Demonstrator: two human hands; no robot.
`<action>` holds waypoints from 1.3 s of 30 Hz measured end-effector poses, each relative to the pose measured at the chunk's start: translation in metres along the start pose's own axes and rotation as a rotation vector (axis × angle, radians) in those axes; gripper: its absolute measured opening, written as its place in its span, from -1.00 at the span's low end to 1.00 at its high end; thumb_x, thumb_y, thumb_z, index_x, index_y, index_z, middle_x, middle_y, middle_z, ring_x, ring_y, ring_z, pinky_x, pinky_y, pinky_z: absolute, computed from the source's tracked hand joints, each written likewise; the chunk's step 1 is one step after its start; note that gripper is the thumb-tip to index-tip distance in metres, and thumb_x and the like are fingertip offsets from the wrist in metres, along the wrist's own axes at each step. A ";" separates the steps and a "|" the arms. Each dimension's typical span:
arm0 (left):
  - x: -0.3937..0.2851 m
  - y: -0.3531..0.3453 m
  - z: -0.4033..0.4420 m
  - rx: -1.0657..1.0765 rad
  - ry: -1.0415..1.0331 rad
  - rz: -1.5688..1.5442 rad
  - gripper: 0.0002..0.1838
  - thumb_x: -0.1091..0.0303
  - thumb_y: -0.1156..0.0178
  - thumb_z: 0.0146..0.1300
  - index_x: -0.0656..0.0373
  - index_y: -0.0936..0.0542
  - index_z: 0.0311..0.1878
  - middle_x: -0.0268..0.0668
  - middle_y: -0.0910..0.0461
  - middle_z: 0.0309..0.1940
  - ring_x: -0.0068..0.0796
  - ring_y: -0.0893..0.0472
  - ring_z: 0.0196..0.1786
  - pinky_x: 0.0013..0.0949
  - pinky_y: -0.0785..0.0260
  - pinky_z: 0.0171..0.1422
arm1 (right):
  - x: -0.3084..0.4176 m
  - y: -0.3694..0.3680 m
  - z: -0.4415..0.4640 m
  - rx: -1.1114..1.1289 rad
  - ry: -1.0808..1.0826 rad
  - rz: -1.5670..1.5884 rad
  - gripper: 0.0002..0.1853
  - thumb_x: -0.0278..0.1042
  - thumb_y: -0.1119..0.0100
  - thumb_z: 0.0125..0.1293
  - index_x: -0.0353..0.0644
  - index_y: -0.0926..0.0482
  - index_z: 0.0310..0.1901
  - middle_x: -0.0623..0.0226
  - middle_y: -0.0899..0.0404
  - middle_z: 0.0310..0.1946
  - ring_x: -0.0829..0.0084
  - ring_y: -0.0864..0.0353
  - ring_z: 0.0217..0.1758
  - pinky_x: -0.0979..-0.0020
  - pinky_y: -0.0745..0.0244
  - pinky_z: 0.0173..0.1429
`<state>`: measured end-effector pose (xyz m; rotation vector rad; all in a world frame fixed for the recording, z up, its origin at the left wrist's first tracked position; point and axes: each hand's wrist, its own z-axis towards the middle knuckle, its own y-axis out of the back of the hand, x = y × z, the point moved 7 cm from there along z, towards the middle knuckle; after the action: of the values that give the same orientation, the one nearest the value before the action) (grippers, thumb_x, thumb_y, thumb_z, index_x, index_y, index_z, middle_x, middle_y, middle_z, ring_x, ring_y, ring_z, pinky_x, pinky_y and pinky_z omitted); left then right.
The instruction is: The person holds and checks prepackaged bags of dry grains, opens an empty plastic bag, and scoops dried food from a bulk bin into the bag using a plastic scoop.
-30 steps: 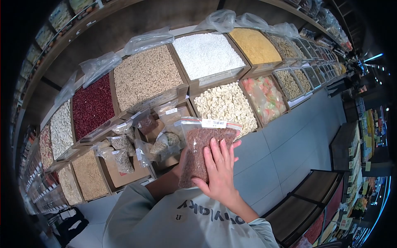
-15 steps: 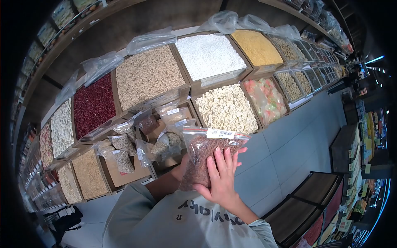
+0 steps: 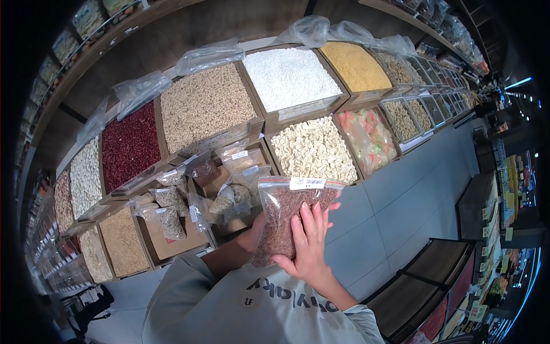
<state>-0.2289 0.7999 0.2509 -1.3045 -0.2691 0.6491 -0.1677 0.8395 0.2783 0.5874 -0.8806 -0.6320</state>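
Note:
A clear zip-top bag of reddish-brown grains [image 3: 281, 223] is held upright in front of my chest, with a white barcode label [image 3: 307, 183] at its top edge. My right hand [image 3: 311, 243] presses on the bag's front, fingers pointing up and thumb toward the lower left. Behind the bag is my left hand [image 3: 259, 229], mostly hidden, its wrist coming in from the left and supporting the bag. Beyond lie several small labelled bags of grains [image 3: 171, 202] in wooden compartments.
Wooden bins hold dark red beans [image 3: 130, 146], speckled beans [image 3: 206, 106], white grains [image 3: 289, 77], yellow grain [image 3: 355, 66] and pale curved pieces [image 3: 312, 150]. Plastic sheets [image 3: 209, 57] lie along their back edge. At lower right stands a dark rack [image 3: 421, 281] on the tiled floor [image 3: 401, 195].
The bag has shifted and tilted slightly, its top edge now a bit lower. Both hands stay on it, and the bins have not moved.

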 end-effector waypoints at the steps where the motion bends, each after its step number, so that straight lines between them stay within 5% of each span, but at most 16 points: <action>1: -0.003 -0.005 0.000 -0.002 -0.017 0.024 -0.13 -0.30 0.22 0.41 0.18 0.02 0.55 -0.08 0.05 0.56 -0.14 -0.01 0.58 -0.01 0.08 0.62 | 0.000 0.000 0.000 0.003 -0.002 0.000 -0.14 0.25 -0.16 0.26 -0.28 -0.27 0.38 -0.17 -0.13 0.44 -0.26 0.02 0.52 -0.31 0.31 0.49; 5: -0.009 -0.013 0.001 -0.008 -0.066 0.097 -0.15 -0.28 0.22 0.42 0.18 -0.01 0.54 -0.09 0.06 0.56 -0.12 -0.01 0.58 -0.03 0.07 0.62 | -0.001 0.003 0.005 0.016 -0.011 -0.006 -0.10 0.25 -0.13 0.28 -0.33 -0.20 0.42 -0.21 -0.12 0.44 -0.25 -0.02 0.52 -0.29 0.24 0.50; 8: -0.013 0.020 -0.009 -0.388 -0.252 0.487 -0.27 -0.11 0.15 0.47 0.14 -0.03 0.52 -0.17 -0.05 0.50 -0.23 -0.16 0.48 -0.14 -0.07 0.53 | -0.011 0.006 0.016 0.080 -0.190 0.197 -0.07 0.20 -0.12 0.30 -0.39 -0.09 0.45 -0.25 -0.11 0.43 -0.24 -0.05 0.51 -0.17 0.22 0.54; 10: -0.015 0.032 -0.018 -0.638 -0.371 0.746 -0.34 0.00 0.10 0.50 0.11 -0.05 0.51 -0.22 -0.12 0.46 -0.30 -0.26 0.41 -0.21 -0.16 0.47 | -0.016 0.003 0.014 0.105 -0.274 0.301 -0.07 0.02 -0.22 0.30 -0.44 -0.01 0.47 -0.19 -0.16 0.42 -0.06 -0.15 0.51 0.03 0.06 0.55; 11: -0.014 0.034 -0.019 -0.725 -0.441 0.786 -0.42 0.27 0.08 0.52 0.15 -0.01 0.49 -0.24 -0.21 0.34 -0.43 -0.32 0.27 -0.34 -0.21 0.37 | -0.026 -0.003 0.009 0.056 -0.444 0.593 -0.09 -0.09 -0.26 0.29 -0.45 -0.01 0.46 -0.13 -0.20 0.40 0.05 -0.21 0.48 0.11 -0.04 0.51; 12: -0.017 0.021 -0.017 -0.713 -0.506 0.870 -0.30 0.46 -0.03 0.40 0.18 0.07 0.50 -0.19 -0.21 0.32 -0.42 -0.32 0.25 -0.33 -0.19 0.37 | -0.034 -0.010 0.004 0.000 -0.608 0.884 -0.11 -0.20 -0.30 0.27 -0.45 -0.01 0.46 -0.07 -0.24 0.37 0.15 -0.26 0.46 0.18 -0.14 0.48; 13: -0.019 0.013 -0.015 -0.707 -0.542 0.971 -0.26 0.51 -0.07 0.36 0.18 0.07 0.51 -0.16 -0.19 0.34 -0.41 -0.30 0.28 -0.31 -0.17 0.39 | -0.040 -0.009 0.010 -0.071 -0.623 0.939 -0.23 -0.36 -0.29 0.28 -0.45 -0.13 0.41 0.09 -0.33 0.30 0.36 -0.36 0.34 0.31 -0.29 0.37; 14: -0.019 0.006 -0.014 -0.699 -0.574 1.070 -0.21 0.56 -0.10 0.31 0.18 0.08 0.51 -0.14 -0.16 0.35 -0.39 -0.28 0.31 -0.29 -0.15 0.41 | -0.043 -0.011 0.009 -0.081 -0.628 0.931 -0.23 -0.36 -0.29 0.28 -0.45 -0.13 0.41 0.09 -0.33 0.30 0.36 -0.36 0.34 0.31 -0.29 0.37; 17: -0.021 -0.002 -0.016 -0.663 -0.628 1.193 -0.17 0.60 -0.12 0.27 0.24 0.12 0.49 -0.06 -0.16 0.30 -0.34 -0.26 0.32 -0.25 -0.14 0.42 | -0.066 -0.018 -0.004 -0.338 -0.717 1.064 -0.53 -0.37 -0.16 0.40 -0.45 -0.36 0.25 0.23 -0.51 0.11 0.51 -0.45 0.15 0.42 -0.33 0.28; 20: -0.023 -0.017 -0.019 -0.598 -0.624 1.329 -0.16 0.61 -0.11 0.23 0.30 0.14 0.48 -0.05 -0.12 0.33 -0.31 -0.24 0.34 -0.23 -0.10 0.45 | -0.067 -0.014 -0.005 -0.412 -0.718 1.043 -0.59 -0.31 -0.04 0.49 -0.45 -0.40 0.21 0.25 -0.55 0.06 0.52 -0.46 0.14 0.44 -0.35 0.24; 24: -0.024 -0.031 -0.016 -0.541 -0.585 1.238 -0.13 0.59 -0.09 0.18 0.30 0.14 0.50 -0.02 -0.07 0.41 -0.25 -0.16 0.43 -0.18 0.07 0.54 | -0.070 0.000 -0.006 -0.427 -0.696 1.065 -0.59 -0.24 0.09 0.55 -0.46 -0.47 0.16 0.22 -0.58 0.02 0.50 -0.50 0.10 0.45 -0.37 0.20; 28: -0.039 -0.028 -0.011 -0.438 -0.561 1.254 -0.15 0.59 -0.06 0.19 0.28 0.13 0.50 0.02 -0.17 0.34 -0.25 -0.27 0.37 -0.19 -0.08 0.47 | -0.075 0.016 -0.002 -0.429 -0.704 1.049 -0.53 -0.15 0.15 0.57 -0.50 -0.54 0.07 0.13 -0.65 -0.06 0.41 -0.59 0.02 0.39 -0.38 0.22; 33: -0.045 -0.024 -0.010 -0.497 -0.459 1.083 -0.34 0.63 -0.04 0.28 0.33 -0.09 0.44 -0.20 -0.42 0.12 -0.54 -0.45 0.13 -0.41 -0.28 0.28 | -0.062 0.022 0.009 -0.339 -0.775 1.230 -0.52 -0.14 0.17 0.57 -0.51 -0.53 0.02 -0.02 -0.66 -0.06 0.24 -0.65 0.02 0.30 -0.45 0.21; 39: -0.044 -0.021 -0.008 -0.476 -0.330 1.170 -0.39 0.52 -0.19 0.26 0.34 -0.24 0.37 -0.25 -0.45 0.11 -0.56 -0.44 0.15 -0.41 -0.28 0.29 | -0.068 0.023 0.005 -0.305 -0.859 1.308 -0.48 -0.12 0.15 0.57 -0.56 -0.49 0.09 -0.10 -0.62 0.01 0.22 -0.62 0.08 0.27 -0.42 0.27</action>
<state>-0.2536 0.7660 0.2760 -1.7653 0.1279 1.8836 -0.1983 0.9022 0.2620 -0.6335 -1.6632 0.2506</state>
